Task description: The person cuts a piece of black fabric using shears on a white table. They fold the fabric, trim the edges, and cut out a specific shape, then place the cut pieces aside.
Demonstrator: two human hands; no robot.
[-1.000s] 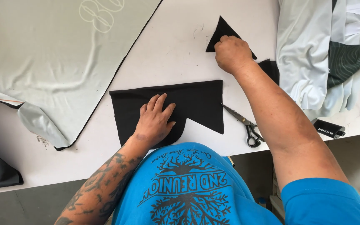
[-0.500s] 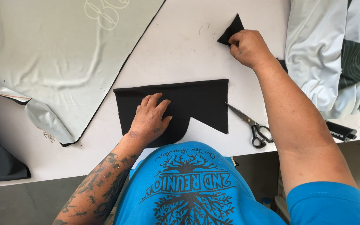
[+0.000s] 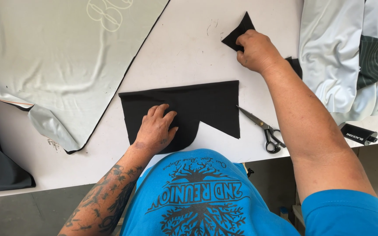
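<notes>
Head view: left hand (image 3: 156, 129) flat and open, palm pressing the large black fabric piece (image 3: 197, 107) near the white table's (image 3: 184, 48) front edge. Beyond that piece, right hand (image 3: 257, 50) closed on a small black triangular scrap (image 3: 238, 32). Right of that piece, scissors (image 3: 263, 126) lying untouched; left of it, pale grey sheet (image 3: 57, 57).

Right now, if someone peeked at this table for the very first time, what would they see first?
Probably the big black fabric piece in the middle of the white table, with the left hand pressed flat on it. Farther back, the right hand grips a small black fabric scrap. Scissors lie just right of the big piece, and a large pale grey sheet covers the left side.
</notes>
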